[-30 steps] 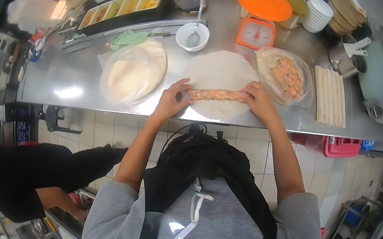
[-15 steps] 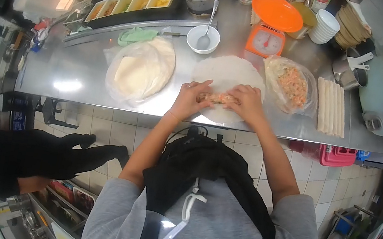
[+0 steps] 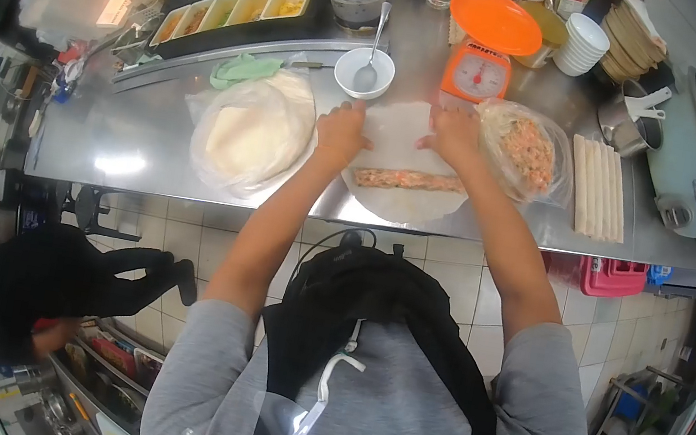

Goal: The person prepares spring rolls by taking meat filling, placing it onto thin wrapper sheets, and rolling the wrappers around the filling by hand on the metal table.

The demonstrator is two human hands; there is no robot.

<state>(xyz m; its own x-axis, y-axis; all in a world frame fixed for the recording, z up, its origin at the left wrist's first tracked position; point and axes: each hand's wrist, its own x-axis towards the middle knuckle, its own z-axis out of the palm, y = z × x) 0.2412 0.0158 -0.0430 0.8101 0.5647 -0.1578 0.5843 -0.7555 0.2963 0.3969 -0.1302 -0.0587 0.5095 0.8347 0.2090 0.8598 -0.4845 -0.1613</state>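
A round, thin white wrapper (image 3: 397, 139) lies flat on the steel counter, with a long strip of orange-pink filling (image 3: 408, 181) across its lower part. My left hand (image 3: 343, 133) is at the wrapper's upper left edge, below the white bowl (image 3: 363, 73) with a spoon. My right hand (image 3: 454, 132) is at its upper right edge, its fingers toward the sheet. Whether either hand pinches the edge is too small to tell. The bag of filling (image 3: 527, 153) lies right of my right hand, and a bag of stacked wrappers (image 3: 242, 141) is to the left.
Several white rolls (image 3: 596, 189) lie at the right. An orange scale (image 3: 477, 76), stacked bowls (image 3: 585, 46) and metal pots (image 3: 631, 126) stand behind. Trays of ingredients (image 3: 254, 2) line the back left. Another person (image 3: 73, 288) in black bends at lower left.
Both hands have left the filling strip and moved away from me to the wrapper's far edge. The strip now lies uncovered. The other person has bent further.
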